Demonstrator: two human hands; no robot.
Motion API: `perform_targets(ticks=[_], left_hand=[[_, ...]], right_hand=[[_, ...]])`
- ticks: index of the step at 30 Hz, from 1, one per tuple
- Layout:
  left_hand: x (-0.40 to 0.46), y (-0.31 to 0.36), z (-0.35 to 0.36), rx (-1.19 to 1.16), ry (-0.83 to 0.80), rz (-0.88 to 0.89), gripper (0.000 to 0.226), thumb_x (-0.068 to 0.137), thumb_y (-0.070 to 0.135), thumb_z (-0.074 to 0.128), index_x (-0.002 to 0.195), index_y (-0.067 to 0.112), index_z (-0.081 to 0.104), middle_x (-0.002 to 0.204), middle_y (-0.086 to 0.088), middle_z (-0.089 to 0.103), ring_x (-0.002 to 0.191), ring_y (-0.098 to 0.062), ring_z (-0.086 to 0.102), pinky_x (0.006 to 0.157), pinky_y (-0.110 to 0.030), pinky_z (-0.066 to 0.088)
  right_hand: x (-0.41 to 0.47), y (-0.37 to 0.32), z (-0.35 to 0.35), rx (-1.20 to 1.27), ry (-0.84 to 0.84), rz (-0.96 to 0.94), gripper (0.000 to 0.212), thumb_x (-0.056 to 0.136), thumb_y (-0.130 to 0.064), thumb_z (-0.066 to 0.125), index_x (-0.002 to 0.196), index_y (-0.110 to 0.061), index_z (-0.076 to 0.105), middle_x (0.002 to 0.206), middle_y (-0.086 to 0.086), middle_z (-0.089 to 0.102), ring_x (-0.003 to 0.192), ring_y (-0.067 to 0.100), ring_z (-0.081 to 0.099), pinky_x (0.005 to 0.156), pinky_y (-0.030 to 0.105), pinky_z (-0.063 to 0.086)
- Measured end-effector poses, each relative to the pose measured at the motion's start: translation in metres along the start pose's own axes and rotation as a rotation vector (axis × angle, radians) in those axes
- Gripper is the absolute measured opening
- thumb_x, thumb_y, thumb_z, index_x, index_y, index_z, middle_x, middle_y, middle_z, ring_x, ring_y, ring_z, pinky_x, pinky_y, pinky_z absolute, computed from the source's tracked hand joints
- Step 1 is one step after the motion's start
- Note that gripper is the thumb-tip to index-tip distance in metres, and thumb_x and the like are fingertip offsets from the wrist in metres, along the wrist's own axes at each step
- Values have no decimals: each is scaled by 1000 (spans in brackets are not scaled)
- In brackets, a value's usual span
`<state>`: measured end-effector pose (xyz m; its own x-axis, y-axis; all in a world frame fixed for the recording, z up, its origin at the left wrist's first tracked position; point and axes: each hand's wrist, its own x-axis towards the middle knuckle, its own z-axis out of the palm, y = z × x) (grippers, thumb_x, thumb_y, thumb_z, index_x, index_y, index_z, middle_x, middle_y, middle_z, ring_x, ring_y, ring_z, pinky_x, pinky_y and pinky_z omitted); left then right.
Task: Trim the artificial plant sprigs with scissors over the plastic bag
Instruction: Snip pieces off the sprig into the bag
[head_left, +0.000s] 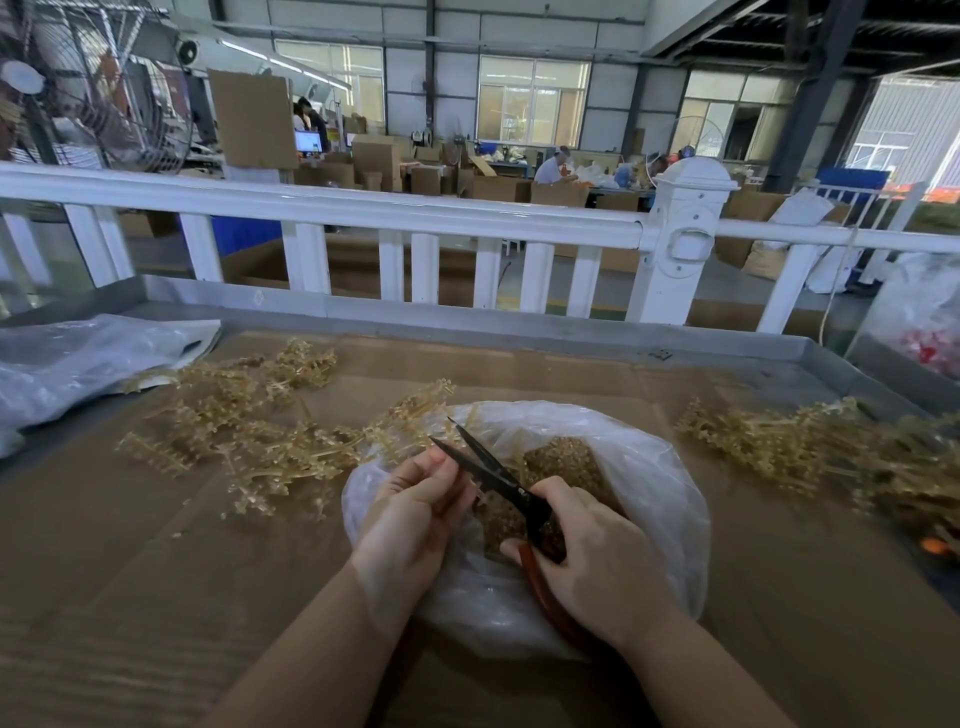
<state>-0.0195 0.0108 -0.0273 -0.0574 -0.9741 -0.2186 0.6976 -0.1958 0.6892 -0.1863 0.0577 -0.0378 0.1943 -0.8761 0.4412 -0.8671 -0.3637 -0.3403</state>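
Mid-trim: over the plastic bag (613, 457) near the desk's front edge, the right hand (587, 556) grips the scissors (498, 480), blades parted, while the left hand (415, 512) pinches a sprig barely visible at the blades; closing them should come next.

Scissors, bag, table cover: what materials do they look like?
Scissors: dark matte blades, likely metal; glossy red handles, probably plastic or coated. Plastic bag: thin translucent film, crinkled and shiny. Table cover: brown matte sheet with seams, apparently cardboard.
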Motion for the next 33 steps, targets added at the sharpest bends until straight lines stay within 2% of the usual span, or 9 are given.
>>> perform_targets(ticks=[3, 7, 14, 22, 24, 33], left_hand=[[0, 0, -1, 21, -19, -19, 25, 87, -9, 51, 73, 8, 61, 67, -5, 67, 59, -12, 67, 54, -23, 57], [3, -2, -1, 100, -54, -43, 23, 86, -10, 52, 72, 7, 57, 74, -10, 65, 62, -15, 67, 53, -23, 56], [7, -1, -4, 153, -132, -97, 26, 84, -12, 52, 70, 7, 61, 73, -11, 71, 65, -16, 71, 54, -24, 55], [7, 1, -4, 153, -213, -130, 31, 84, -12, 50, 66, 8, 66, 76, -11, 72, 68, -16, 71, 55, -24, 56], [6, 1, -4, 147, -222, -135, 36, 82, -12, 51, 59, 11, 69, 74, -10, 71, 66, -15, 71, 54, -24, 55], [4, 3, -3, 147, -216, -159, 33, 78, -10, 55, 58, 12, 68, 73, -10, 71, 63, -16, 70, 52, -24, 55]], right_hand=[[2, 0, 0, -25, -12, -9, 46, 83, -65, 49, 111, -29, 52, 93, -12, 61, 82, 6, 59, 72, 21, 51], [4, 0, 1, -30, 1, -9, 43, 83, -61, 53, 109, -27, 53, 90, -9, 62, 78, 9, 60, 67, 20, 49], [5, 1, 3, -2, -3, -16, 41, 86, -58, 54, 115, -29, 48, 99, -9, 62, 87, 8, 61, 76, 26, 53], [4, -1, 4, 32, 38, -20, 39, 84, -54, 60, 113, -27, 51, 97, -10, 61, 86, 6, 59, 75, 22, 51], [3, -1, 4, 35, 45, -22, 40, 84, -56, 57, 111, -28, 51, 96, -11, 60, 84, 6, 58, 73, 20, 50], [6, 0, 2, 25, -9, -33, 44, 87, -59, 50, 115, -25, 48, 96, -7, 61, 82, 8, 59, 72, 22, 50]])
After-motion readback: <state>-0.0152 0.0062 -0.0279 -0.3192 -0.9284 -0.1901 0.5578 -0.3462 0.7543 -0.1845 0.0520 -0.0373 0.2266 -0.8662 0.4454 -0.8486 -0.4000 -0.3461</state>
